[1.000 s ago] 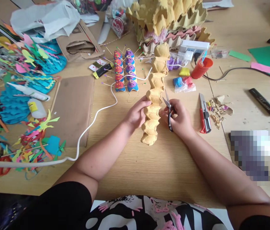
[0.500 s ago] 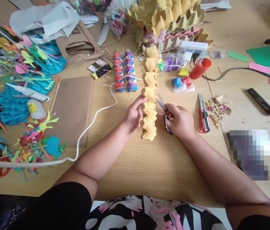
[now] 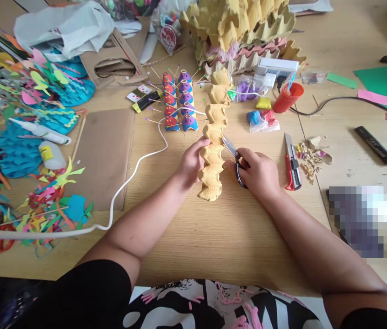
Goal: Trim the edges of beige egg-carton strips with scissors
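Observation:
A long yellow strip of egg carton (image 3: pixel 214 155) with a row of several cups is held lengthwise above the table. My left hand (image 3: pixel 193 162) grips its left edge near the middle, thumb on top and the other fingers hidden beneath. Black-handled scissors (image 3: pixel 230 147) are in my right hand (image 3: pixel 260 171), with the fingers wrapped round the handles. The blades look nearly closed and their tip meets the strip's right edge. Just beyond stand two painted carton strips, one red and blue (image 3: pixel 170 103), the other purple and blue (image 3: pixel 187 103), with sticks poking out.
A red utility knife (image 3: pixel 292 167) lies right of my right hand beside shavings (image 3: pixel 312 155). A white cable (image 3: pixel 138 160) crosses the left side near cardboard (image 3: pixel 104 155) and paper scraps (image 3: pixel 47 205). Egg trays (image 3: pixel 238 27), a power strip (image 3: pixel 277 66) and a red cup (image 3: pixel 287 97) stand farther back.
The yellow egg carton strip has tilted slightly, its near end shifting left and its far end right. The scissor blades have come together at its edge.

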Tool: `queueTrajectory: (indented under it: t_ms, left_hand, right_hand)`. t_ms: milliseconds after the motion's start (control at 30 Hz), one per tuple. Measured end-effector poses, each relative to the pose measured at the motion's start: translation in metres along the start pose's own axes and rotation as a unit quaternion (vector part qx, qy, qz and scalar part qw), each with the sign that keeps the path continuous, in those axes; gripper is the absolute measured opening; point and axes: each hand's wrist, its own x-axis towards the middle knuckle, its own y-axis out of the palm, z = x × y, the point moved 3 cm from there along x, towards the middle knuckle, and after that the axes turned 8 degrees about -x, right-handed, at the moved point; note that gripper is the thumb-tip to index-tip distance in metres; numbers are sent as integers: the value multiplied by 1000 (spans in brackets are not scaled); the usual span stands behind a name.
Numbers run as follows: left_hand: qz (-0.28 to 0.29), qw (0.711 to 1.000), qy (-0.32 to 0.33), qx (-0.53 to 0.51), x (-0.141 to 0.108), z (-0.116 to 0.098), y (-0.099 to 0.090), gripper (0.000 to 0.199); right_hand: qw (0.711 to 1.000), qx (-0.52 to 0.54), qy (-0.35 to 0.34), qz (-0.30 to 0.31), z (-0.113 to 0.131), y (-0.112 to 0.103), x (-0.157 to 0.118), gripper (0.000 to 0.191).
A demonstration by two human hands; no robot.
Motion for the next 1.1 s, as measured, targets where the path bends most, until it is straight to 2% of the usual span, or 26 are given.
queueTrajectory:
  t_ms: [100,233,433,633,867,1100]
  left_hand:
    - [35,997,57,24,2,-1,2,24]
    - [53,996,62,31,2,1,3,26]
    - [30,998,50,35,-1,1,5,27]
    - [29,998,49,32,-1,0,3,27]
    - [42,998,38,28,0,0,3,26]
    - [14,998,56,20,-3,1,8,24]
  right_hand:
    - [1000,2,1,1,0,0,0,39]
    - [1000,0,3,2,0,-2,0,39]
    - [1000,-5,12,1,1,-3,-1,45]
    - [1000,-15,14,-16,1,-5,-1,53]
    - [1000,3,19,-5,1,-6,-1,55]
    - [999,15,29,7,3,-7,0,55]
